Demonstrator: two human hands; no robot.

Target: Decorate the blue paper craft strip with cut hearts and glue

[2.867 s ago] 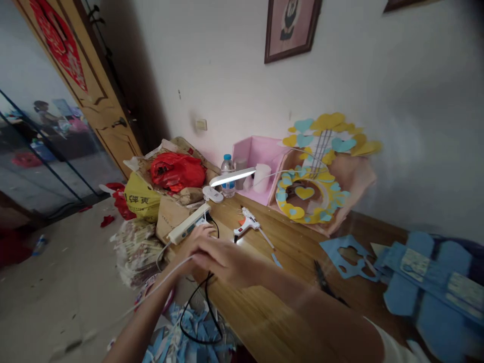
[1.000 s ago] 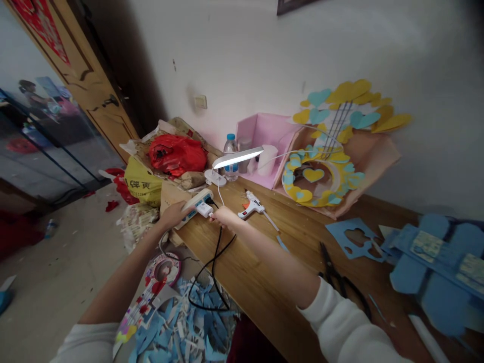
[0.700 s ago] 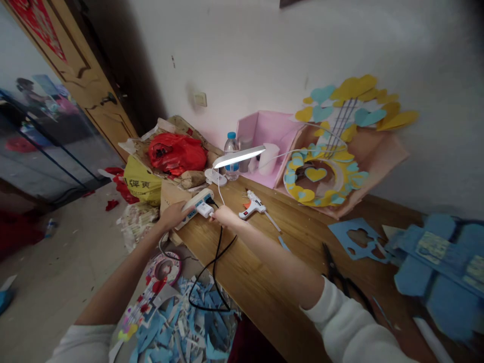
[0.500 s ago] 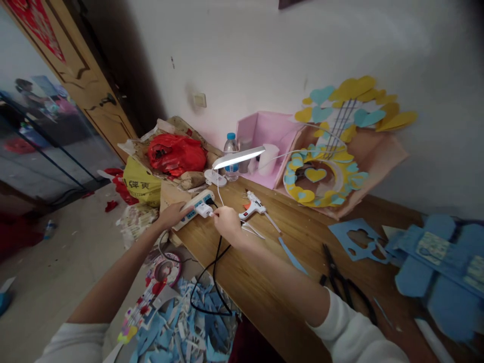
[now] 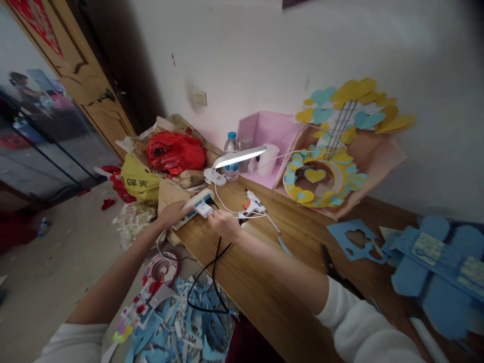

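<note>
My left hand (image 5: 174, 214) grips the near end of a power strip (image 5: 207, 193) at the table's left edge. A white charger (image 5: 203, 209) is plugged into the strip, beside a black plug (image 5: 212, 202). My right hand (image 5: 224, 225) is closed in a pinch on the white cable's plug end, right at the charger; my fingers mostly hide that end. The white cable (image 5: 223, 201) loops up toward a lit desk lamp (image 5: 241, 156) and across the table. A white glue gun (image 5: 255, 203) lies just beyond my right hand, with the cable passing over it.
A water bottle (image 5: 231, 146), a pink box (image 5: 260, 128) and a yellow-and-blue paper guitar (image 5: 298, 194) stand along the wall. Black-handled scissors (image 5: 335, 264) and blue cutouts (image 5: 410, 257) lie to the right. Paper scraps (image 5: 181, 322) cover the floor below. A person (image 5: 24, 93) is beyond the door.
The white cable has shifted right and now loops over the glue gun. My right hand has moved slightly down, still by the charger. My left hand keeps its hold on the power strip.
</note>
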